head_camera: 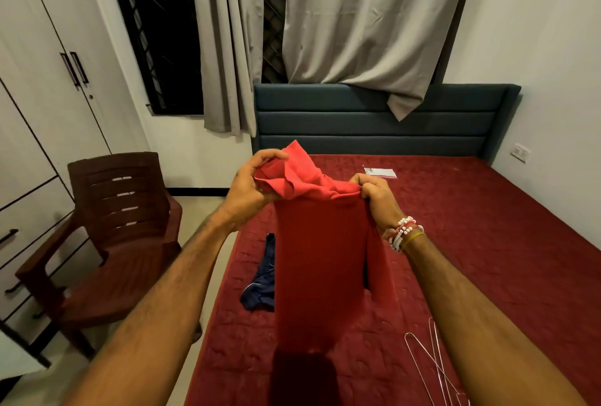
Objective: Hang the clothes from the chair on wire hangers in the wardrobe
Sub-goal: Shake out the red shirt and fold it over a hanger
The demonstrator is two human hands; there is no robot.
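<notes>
View: head camera, looking down past your two forearms to the bed (487,243).
Left hand: your left hand (250,184) is raised over the bed's near-left part. Fingers and thumb are curled round the bunched top edge of the red garment (318,259).
Right hand: your right hand (377,197) is level with it, further in over the bed, pinching the other end of the same top edge in a tight grip on the cloth.
Red garment: stretched between both hands, with lighter folded cloth on top and the rest hanging straight down above the bed's near-left part. The lower end goes dark, so can't tell if it touches the bed.
Bracelets: bead and thread bracelets (403,233) on your right wrist.
Blue garment: dark blue garment (260,278) crumpled on the bed by its left edge, partly hidden behind the red one.
Wire hangers: thin wire hangers (432,363) flat on the bed's near end, partly under your right forearm. Count unclear.
Chair: brown plastic chair (120,226) on the floor just left of the bed.
Wardrobe: white wardrobe (42,96) further left of the bed, beyond the chair. Its two handled doors are closed.
Headboard: dark padded headboard (374,119) at the bed's far end.
Curtains: grey curtains (357,15) above the bed's far end, one corner draped over the headboard.
Packet: small pale packet (380,172) on the bed near its far end.
</notes>
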